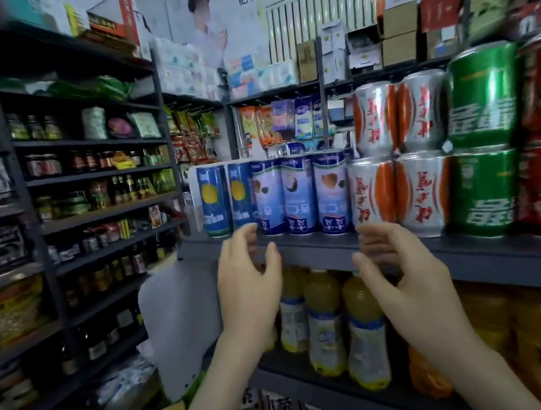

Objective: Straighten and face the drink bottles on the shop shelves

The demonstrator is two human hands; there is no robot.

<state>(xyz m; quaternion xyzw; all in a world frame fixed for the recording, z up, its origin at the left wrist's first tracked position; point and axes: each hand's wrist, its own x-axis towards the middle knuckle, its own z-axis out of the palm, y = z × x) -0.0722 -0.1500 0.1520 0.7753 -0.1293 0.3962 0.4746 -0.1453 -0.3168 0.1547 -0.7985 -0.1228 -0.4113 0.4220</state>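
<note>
Both the left hand (248, 283) and right hand (402, 275) hold nothing, fingers loose. The cans (298, 195) stand straight up at 12 o'clock; the left hand looks nearer.

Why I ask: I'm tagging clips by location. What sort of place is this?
Most likely a small grocery or convenience shop: dark metal shelves packed with rows of drink cans, juice bottles on the tier below, and stock cartons stored along the top.

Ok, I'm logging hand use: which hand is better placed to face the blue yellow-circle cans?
Left, probably: the left hand hovers open just below those blue cans, while the right hand sits further along, under the silver-and-orange cans.
</note>
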